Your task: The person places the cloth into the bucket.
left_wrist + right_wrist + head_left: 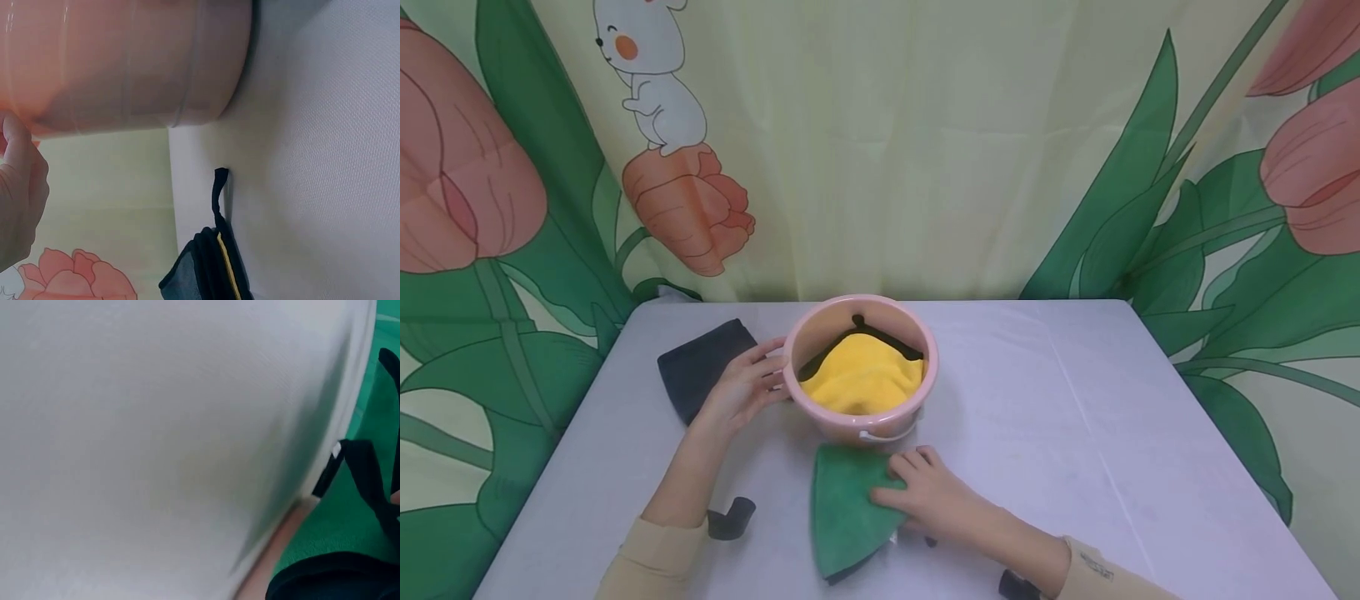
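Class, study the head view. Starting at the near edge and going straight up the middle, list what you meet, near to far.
Green cloth → pink bucket → pale printed curtain.

Your head camera looks forward and down across the tabletop; your left wrist camera, low and turned sideways, shares the pink bucket with it; your right wrist's shares the green cloth, up close.
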`<state>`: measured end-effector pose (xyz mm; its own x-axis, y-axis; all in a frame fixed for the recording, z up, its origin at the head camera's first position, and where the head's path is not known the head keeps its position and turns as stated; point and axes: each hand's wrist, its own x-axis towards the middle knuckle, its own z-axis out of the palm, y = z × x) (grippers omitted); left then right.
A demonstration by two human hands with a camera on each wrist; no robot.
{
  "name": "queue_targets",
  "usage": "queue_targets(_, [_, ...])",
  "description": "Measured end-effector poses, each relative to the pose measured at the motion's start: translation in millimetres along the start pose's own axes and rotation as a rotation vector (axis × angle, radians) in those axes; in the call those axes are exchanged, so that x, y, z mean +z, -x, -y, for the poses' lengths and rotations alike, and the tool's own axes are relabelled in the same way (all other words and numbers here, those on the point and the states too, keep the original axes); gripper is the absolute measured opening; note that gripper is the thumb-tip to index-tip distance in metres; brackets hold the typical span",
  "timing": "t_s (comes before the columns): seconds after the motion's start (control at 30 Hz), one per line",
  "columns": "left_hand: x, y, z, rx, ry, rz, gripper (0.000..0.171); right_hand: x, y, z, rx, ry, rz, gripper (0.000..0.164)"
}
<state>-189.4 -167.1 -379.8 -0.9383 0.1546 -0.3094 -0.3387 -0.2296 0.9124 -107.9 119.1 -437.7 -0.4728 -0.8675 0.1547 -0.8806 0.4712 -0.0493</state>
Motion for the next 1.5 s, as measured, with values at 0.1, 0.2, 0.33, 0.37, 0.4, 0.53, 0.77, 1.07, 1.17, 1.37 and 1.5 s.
queue_targets(0.1, [-0.1, -1.4, 0.7, -0.004, -0.004, -0.008, 0.053, -6.2, 6.3, -2.2, 0.022, -0.023, 0.017, 0.044])
queue_targets(0.2, [0.1, -2.1, 1.2, -0.008, -0.007, -0.014, 0.053, -11.1, 14.4, -4.9, 0.047, -0.028, 0.025, 0.045])
queue_targets(0.33, [0.2, -2.5, 1.4, -0.005, -0.008, -0.012, 0.053, -16.2, 26.1, -8.5, 0.083, -0.024, 0.03, 0.046])
queue_targets(0.37, [-0.1, -2.6, 1.4, -0.004, -0.01, -0.012, 0.054, -17.3, 28.8, -9.4, 0.092, -0.025, 0.03, 0.046])
queue_targets(0.4, [-0.1, -2.7, 1.3, -0.005, -0.011, -0.013, 0.054, -18.4, 31.7, -10.2, 0.102, -0.026, 0.033, 0.046])
queue_targets(0.53, [-0.2, -2.3, 1.4, -0.005, -0.006, -0.012, 0.055, -23.1, 42.7, -14.0, 0.146, -0.024, 0.016, 0.045])
queue_targets(0.77, [-1.0, -1.2, 1.6, -0.009, -0.006, -0.023, 0.056, -25.1, 59.7, -25.1, 0.225, 0.013, -0.08, 0.041])
queue_targets(1.07, [0.4, -1.3, 2.9, 0.01, -0.003, -0.026, 0.053, -34.1, 78.1, -40.9, 0.345, 0.095, -0.184, 0.043])
queue_targets(1.17, [0.9, -0.9, 2.4, 0.014, -0.002, -0.023, 0.052, -39.0, 82.2, -46.7, 0.358, 0.126, -0.219, 0.045])
queue_targets(1.37, [0.9, -0.9, 1.9, 0.013, -0.001, -0.027, 0.053, -51.2, 90.1, -61.2, 0.369, 0.155, -0.313, 0.045])
queue_targets(1.5, [0.3, -1.2, 2.1, 0.016, 0.002, -0.013, 0.053, -61.9, 92.9, -71.1, 0.37, 0.162, -0.372, 0.028])
